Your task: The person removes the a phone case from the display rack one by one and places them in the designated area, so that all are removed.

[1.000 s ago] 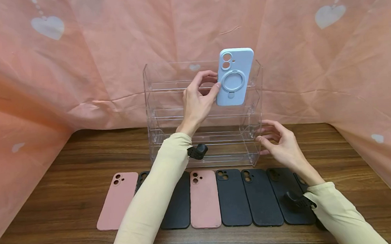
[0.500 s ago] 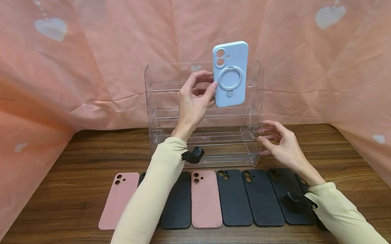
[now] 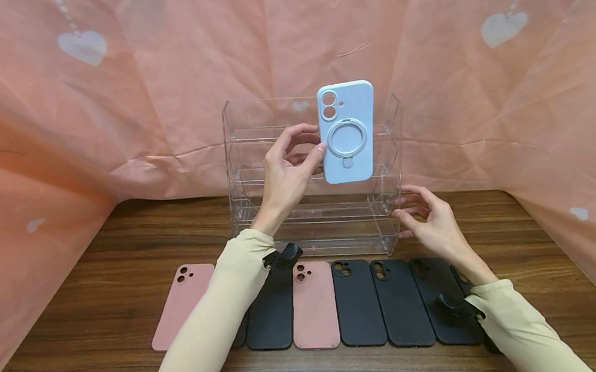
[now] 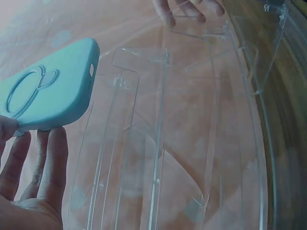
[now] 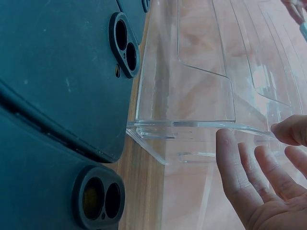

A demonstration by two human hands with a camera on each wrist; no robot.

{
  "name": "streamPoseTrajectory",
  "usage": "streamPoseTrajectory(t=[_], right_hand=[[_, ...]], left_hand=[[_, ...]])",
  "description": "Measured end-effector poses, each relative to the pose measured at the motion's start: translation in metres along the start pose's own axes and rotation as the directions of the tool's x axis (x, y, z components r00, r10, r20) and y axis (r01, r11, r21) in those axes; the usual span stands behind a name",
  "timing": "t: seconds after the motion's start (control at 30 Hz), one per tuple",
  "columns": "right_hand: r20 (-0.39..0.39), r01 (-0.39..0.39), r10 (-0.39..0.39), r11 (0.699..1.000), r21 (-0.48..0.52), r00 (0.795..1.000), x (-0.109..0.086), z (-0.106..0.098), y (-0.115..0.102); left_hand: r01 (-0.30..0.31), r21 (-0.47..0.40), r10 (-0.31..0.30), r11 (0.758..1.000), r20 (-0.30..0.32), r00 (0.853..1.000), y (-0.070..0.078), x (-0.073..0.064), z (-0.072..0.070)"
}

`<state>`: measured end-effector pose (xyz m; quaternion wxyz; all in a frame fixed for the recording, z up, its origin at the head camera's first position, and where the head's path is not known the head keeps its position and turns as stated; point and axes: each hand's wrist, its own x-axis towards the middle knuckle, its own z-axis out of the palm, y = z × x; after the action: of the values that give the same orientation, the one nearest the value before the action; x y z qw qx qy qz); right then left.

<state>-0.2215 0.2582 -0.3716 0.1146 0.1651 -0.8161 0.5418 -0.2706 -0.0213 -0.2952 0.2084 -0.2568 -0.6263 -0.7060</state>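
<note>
My left hand (image 3: 288,169) pinches a light-blue phone case (image 3: 357,110) by its left edge. The case has a round ring on its back and stands upright, camera holes at the top, in front of a clear tiered display rack (image 3: 335,246). In the left wrist view, the thumb lies on the case's back and the fingers (image 4: 53,158) are at its edge. My right hand (image 3: 431,221) holds the rack's right side panel (image 5: 201,124) low down, thumb at the front edge and fingers along the outer side.
A row of phone cases lies before the rack: a pink case (image 3: 314,308), another pink case (image 3: 183,302) at the left end, and several black cases (image 3: 358,305). My sleeves cover parts of some. Pink cloth (image 3: 162,91) hangs behind the wooden table (image 3: 90,299).
My left hand has shifted left with the blue case, which rose a little and then came lower and turned more upright. The right hand stays at the rack's side.
</note>
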Motion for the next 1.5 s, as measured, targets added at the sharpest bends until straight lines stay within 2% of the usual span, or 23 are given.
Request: streamPoseTrajectory(t=[0.07,0.3,0.8,1.13,1.33,1.5], right_hand=[[0.0,-0.002,0.002,1.0,0.0,1.0,0.0,0.0,0.0],[0.002,0.001,-0.001,1.0,-0.006,1.0,0.001,0.0,0.002],[-0.002,0.001,-0.001,1.0,0.002,1.0,0.002,-0.002,0.003],[0.002,-0.003,0.003,1.0,-0.004,1.0,0.001,-0.003,0.004],[0.002,0.001,-0.001,1.0,-0.016,1.0,0.001,-0.004,0.003],[0.0,0.006,-0.006,1.0,-0.021,1.0,0.002,-0.004,0.002]], left_hand=[[-0.004,0.012,0.005,1.0,-0.003,1.0,0.0,-0.003,-0.003],[0.078,-0.041,-0.078,0.996,0.003,0.997,0.003,-0.013,-0.01],[0.102,0.017,-0.102,0.995,-0.002,0.995,0.01,-0.033,-0.03],[0.157,0.085,-0.156,0.984,-0.018,0.988,0.009,-0.05,-0.049],[0.168,0.077,-0.168,0.983,-0.002,0.986,0.007,-0.056,-0.057],[0.178,0.111,-0.178,0.978,-0.007,0.984,0.007,-0.062,-0.064]])
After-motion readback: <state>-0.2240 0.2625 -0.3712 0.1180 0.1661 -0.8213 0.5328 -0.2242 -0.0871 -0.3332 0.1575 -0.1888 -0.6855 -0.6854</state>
